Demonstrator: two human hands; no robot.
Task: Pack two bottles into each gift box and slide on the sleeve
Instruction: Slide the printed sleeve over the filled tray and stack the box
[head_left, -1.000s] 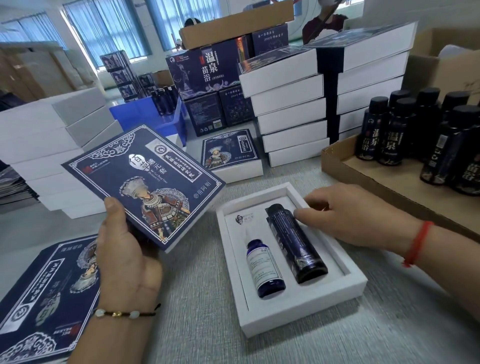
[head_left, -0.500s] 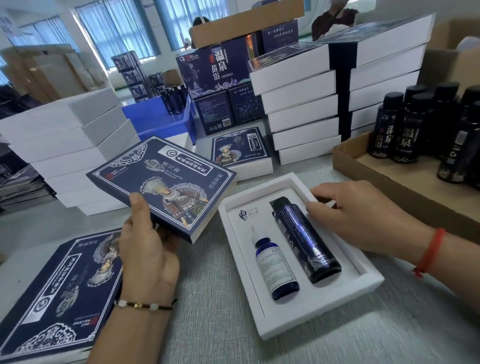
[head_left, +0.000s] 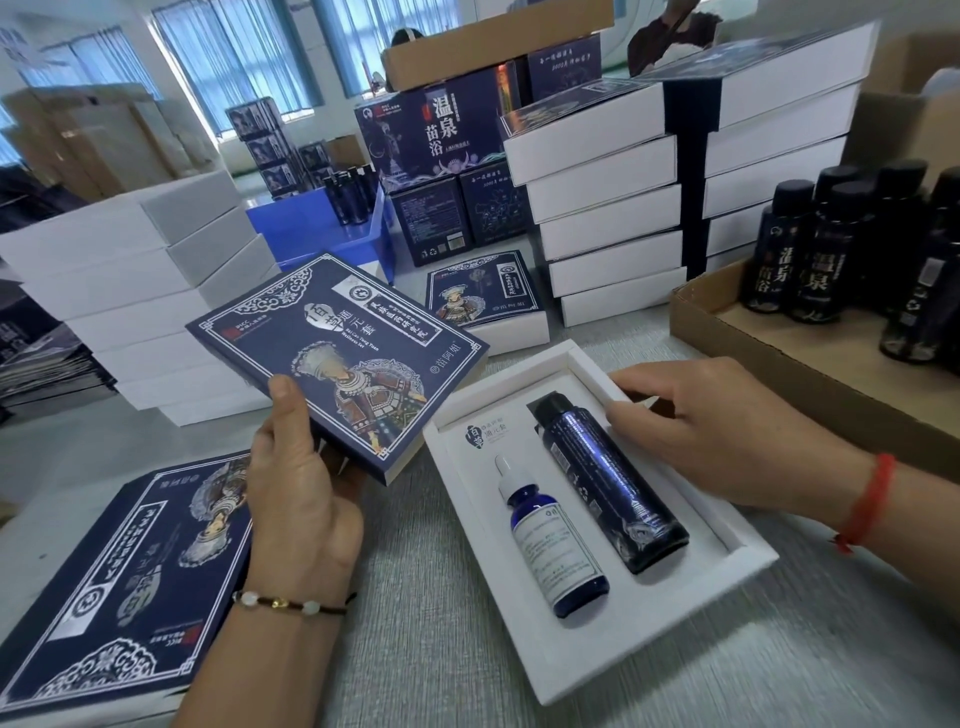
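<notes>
Change: sleeve (head_left: 340, 364) now closer to gift box (head_left: 737, 571).
Left hand (head_left: 301, 499): fingers curled, gripping sleeve.
Right hand (head_left: 727, 436): fingers bent, resting on box rim.

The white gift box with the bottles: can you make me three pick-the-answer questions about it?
1. Where is the tall dark bottle? A left of the small blue dropper bottle B right of it C on top of it
2. How many bottles lie in the open white gift box? A one B two C four
3. What does the left hand hold? A a bottle B nothing C the dark blue printed sleeve

B: it lies nearer the right hand. B: two are visible. C: the thumb presses its face.
</notes>
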